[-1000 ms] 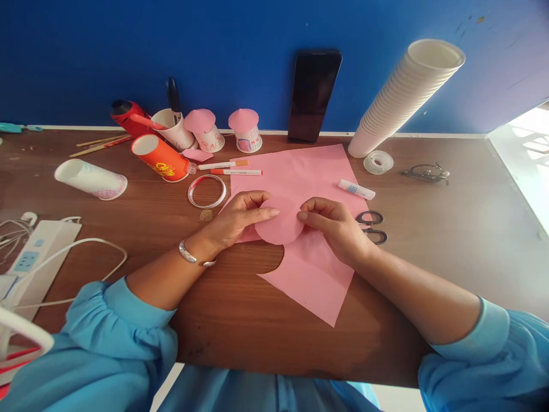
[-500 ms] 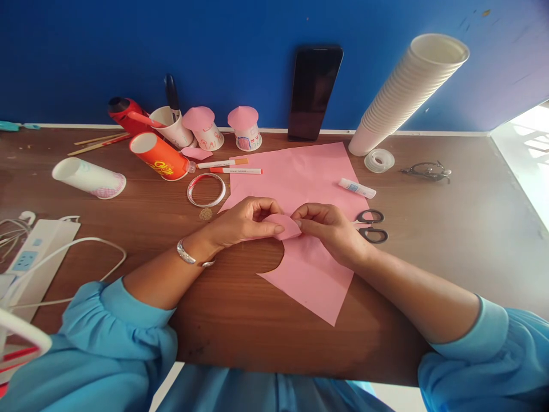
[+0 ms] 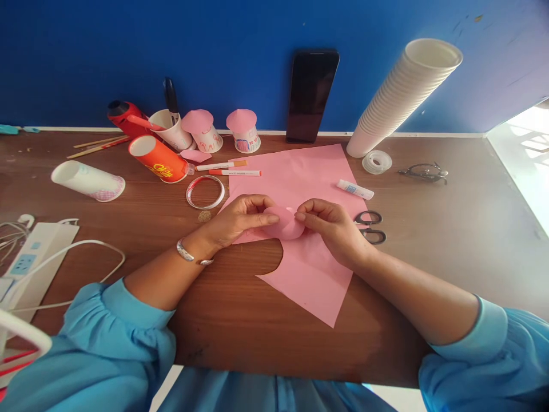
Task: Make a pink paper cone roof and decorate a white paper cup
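Note:
A small rounded piece of pink paper [image 3: 286,226] is pinched between my two hands, its face turned towards me. My left hand [image 3: 251,217] grips its left side with the thumb on top. At its upper right edge, the thumb and fingertips of my right hand [image 3: 328,223] are closed on it. Beneath both hands lies a large pink paper sheet [image 3: 291,166] with a curved bite cut from its lower left. Black-handled scissors [image 3: 372,226] rest just right of my right hand, their blades mostly hidden. A glue stick [image 3: 355,189] lies on the sheet.
Two drawn-on cups with pink cone roofs [image 3: 242,130] stand by the wall. Two markers [image 3: 235,173], a tape roll [image 3: 205,191] and an orange cup [image 3: 158,159] sit left. A phone [image 3: 312,96], leaning cup stack [image 3: 403,97] and glasses [image 3: 424,171] are at the back and right.
The pink piece has turned from a folded, edge-on look to a rounder face towards me. My hands have shifted only slightly around it.

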Tool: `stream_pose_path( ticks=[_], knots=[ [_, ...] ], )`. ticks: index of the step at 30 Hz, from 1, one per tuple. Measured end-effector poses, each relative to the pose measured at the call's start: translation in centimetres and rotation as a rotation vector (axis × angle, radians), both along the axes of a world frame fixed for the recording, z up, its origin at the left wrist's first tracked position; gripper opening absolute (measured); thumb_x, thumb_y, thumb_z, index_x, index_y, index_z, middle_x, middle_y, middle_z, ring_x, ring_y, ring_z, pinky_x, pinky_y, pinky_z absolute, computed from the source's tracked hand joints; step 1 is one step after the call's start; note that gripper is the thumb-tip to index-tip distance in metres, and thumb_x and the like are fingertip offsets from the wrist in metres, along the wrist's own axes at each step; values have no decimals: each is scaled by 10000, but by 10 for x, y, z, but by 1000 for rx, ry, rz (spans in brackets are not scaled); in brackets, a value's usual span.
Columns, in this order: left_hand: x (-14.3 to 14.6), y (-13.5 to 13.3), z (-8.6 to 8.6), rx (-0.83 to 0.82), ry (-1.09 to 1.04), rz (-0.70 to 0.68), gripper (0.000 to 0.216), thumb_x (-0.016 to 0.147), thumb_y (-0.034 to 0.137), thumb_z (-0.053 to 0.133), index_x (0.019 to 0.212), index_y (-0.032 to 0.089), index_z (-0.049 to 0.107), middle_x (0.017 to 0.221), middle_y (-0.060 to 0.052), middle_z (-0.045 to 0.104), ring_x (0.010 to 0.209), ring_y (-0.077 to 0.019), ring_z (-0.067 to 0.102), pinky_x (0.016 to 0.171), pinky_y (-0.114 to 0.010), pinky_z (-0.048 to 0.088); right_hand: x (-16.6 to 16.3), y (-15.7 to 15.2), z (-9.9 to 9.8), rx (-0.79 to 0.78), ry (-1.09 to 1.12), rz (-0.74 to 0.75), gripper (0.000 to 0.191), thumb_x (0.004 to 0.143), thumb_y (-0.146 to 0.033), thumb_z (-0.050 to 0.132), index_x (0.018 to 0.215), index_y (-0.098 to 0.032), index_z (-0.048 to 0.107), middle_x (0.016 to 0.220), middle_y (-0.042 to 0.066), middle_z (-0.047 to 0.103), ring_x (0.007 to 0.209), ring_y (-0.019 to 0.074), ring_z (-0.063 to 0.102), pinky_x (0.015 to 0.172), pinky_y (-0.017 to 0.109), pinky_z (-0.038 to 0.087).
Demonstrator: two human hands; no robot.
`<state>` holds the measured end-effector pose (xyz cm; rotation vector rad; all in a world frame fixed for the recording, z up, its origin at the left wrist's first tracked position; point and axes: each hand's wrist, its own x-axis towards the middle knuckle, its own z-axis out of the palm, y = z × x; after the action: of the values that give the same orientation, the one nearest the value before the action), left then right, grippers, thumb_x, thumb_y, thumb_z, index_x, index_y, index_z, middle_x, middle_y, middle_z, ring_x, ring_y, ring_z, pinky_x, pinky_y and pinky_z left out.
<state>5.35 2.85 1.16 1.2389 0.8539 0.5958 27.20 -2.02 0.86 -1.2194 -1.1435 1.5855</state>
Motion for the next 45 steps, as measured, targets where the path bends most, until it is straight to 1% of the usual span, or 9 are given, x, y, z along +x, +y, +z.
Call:
stream_pose_path(
  ticks=[3, 10, 16, 21, 26, 30, 33, 40, 45],
  knots=[
    [-2, 0, 0, -55, -83, 20, 256, 714, 347, 863, 765, 172, 684, 756, 7, 591, 675, -109, 497, 621, -239, 431, 1, 1, -3, -21, 38, -30, 317, 776, -468, 792, 799, -195, 633, 719, -30, 597, 661, 122, 535, 638, 281, 416],
    [1, -7, -1, 74, -27, -62, 310, 728, 291, 873, 982, 197, 722, 1001, -44, 693, 932, -190, 627, 845, -323, 542, 3, 2, -8, -54, 146, -81, 287, 796, -444, 781, 803, -198, 632, 724, -21, 634, 666, 126, 585, 659, 284, 489],
    [5, -6, -8, 199, 13, 71, 231, 801, 338, 816, 844, 166, 669, 829, -1, 642, 793, -139, 576, 758, -269, 505, 4, 2, -11, -44, 49, -41, 332, 763, -466, 799, 832, -202, 609, 735, -29, 627, 670, 131, 618, 682, 306, 519],
    [6, -4, -7, 164, 11, 178, 335, 758, 337, 841, 944, 182, 609, 933, -17, 689, 875, -165, 627, 792, -277, 512, 5, 2, -11, 43, -61, -20, 277, 798, -378, 759, 945, -196, 609, 754, -9, 677, 671, 144, 651, 633, 294, 520],
    [1, -1, -8, 115, 55, 259, 498, 771, 391, 817, 1131, 199, 532, 972, -30, 708, 872, -188, 662, 792, -306, 521, 14, -1, -3, 363, -544, 54, 107, 907, -255, 643, 997, -208, 677, 913, 48, 748, 776, 177, 689, 649, 309, 525],
    [-1, 1, -11, 127, 88, 249, 539, 768, 399, 815, 1171, 206, 514, 955, -16, 679, 851, -179, 644, 768, -299, 499, 31, -7, 4, 779, -1114, 210, 153, 926, -182, 635, 1052, -206, 718, 1143, 103, 753, 1003, 272, 692, 709, 363, 519],
    [-2, 2, -13, 182, 149, 253, 488, 783, 389, 794, 1150, 205, 530, 950, -14, 661, 841, -171, 623, 760, -300, 480, 47, -14, 4, 958, -1436, 287, 174, 933, -151, 607, 1050, -182, 732, 1153, 123, 750, 1043, 309, 667, 776, 409, 511],
    [-1, 3, -10, 236, 232, 214, 432, 807, 358, 746, 1139, 192, 525, 925, -30, 697, 851, -197, 656, 750, -318, 493, 72, -22, -5, 1080, -1581, 356, 351, 909, 42, 450, 990, -158, 727, 979, 89, 740, 816, 213, 620, 597, 345, 387],
    [0, 5, -8, 347, 357, 192, 490, 773, 325, 756, 1182, 201, 517, 978, -46, 731, 890, -217, 692, 821, -350, 503, 68, -13, -6, 1104, -1496, 407, 362, 975, -20, 435, 915, -192, 747, 900, 73, 735, 778, 198, 614, 575, 348, 347]
  ],
)
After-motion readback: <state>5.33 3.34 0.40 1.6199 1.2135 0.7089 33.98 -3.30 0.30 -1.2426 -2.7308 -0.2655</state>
